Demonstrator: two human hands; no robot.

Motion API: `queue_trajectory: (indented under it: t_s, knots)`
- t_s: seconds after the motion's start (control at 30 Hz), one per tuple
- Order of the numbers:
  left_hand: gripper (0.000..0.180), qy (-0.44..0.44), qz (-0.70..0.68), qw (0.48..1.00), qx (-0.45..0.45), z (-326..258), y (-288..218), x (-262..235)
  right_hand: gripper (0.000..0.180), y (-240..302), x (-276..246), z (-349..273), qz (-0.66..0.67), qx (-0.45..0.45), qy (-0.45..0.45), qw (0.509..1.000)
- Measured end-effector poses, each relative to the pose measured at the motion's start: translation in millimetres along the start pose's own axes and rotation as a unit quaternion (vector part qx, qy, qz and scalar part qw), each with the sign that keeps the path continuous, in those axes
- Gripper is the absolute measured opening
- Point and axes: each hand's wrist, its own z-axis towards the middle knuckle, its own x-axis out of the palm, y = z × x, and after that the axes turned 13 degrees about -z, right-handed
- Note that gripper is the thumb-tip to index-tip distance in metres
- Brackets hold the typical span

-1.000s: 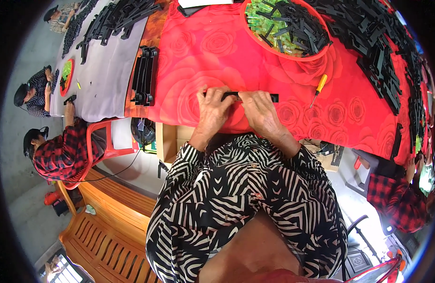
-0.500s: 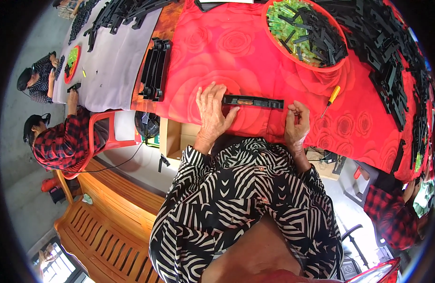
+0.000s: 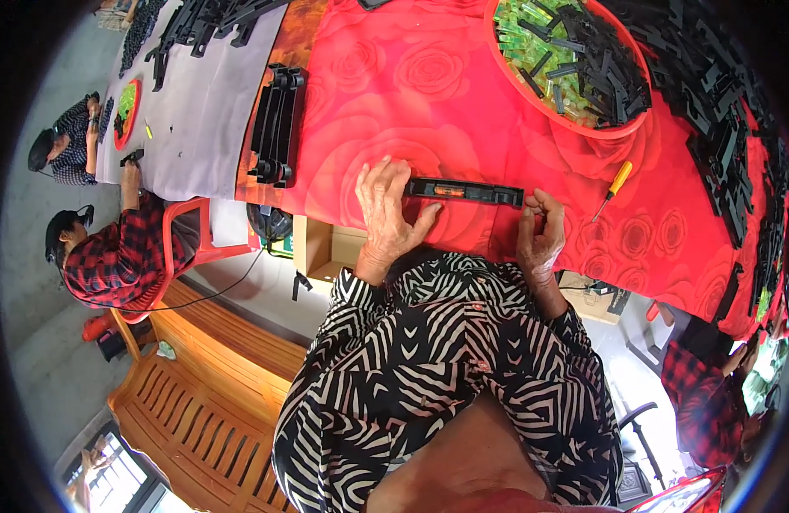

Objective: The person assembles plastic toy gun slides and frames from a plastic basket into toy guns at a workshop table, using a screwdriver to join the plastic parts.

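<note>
A long, narrow black plastic part lies crosswise on the red cloth in front of me, with an orange strip showing inside its left half. My left hand rests at the part's left end, fingers stretched out and thumb apart, the index finger beside that end. At the other end is my right hand, its fingers curled in with the thumb close to the index finger; whether anything small sits between them is hidden. A screwdriver with a yellow handle lies to the right of that hand.
A red-rimmed round basin holds green-yellow pieces and black parts. Black parts are heaped along the right edge; several longer ones stand at left. Co-workers sit left and right. A wooden bench is behind me.
The whole view has shifted slightly, so the basin and screwdriver appear farther right and lower. Both hands keep nearly the same pose at the ends of the black part.
</note>
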Motion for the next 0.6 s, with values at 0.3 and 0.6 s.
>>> queue_trajectory:
  t_s: [0.3, 0.6]
  knots:
    - [0.052, 0.029, 0.008, 0.999, 0.012, -2, 0, -1, 0.027, 2, 0, 3, -0.031, -0.049, -0.007, 0.998]
    - [0.039, 0.076, 0.02, 0.997, 0.024, 0, -4, -5, 0.033, 19, -6, 11, -0.047, -0.174, -0.059, 0.982]
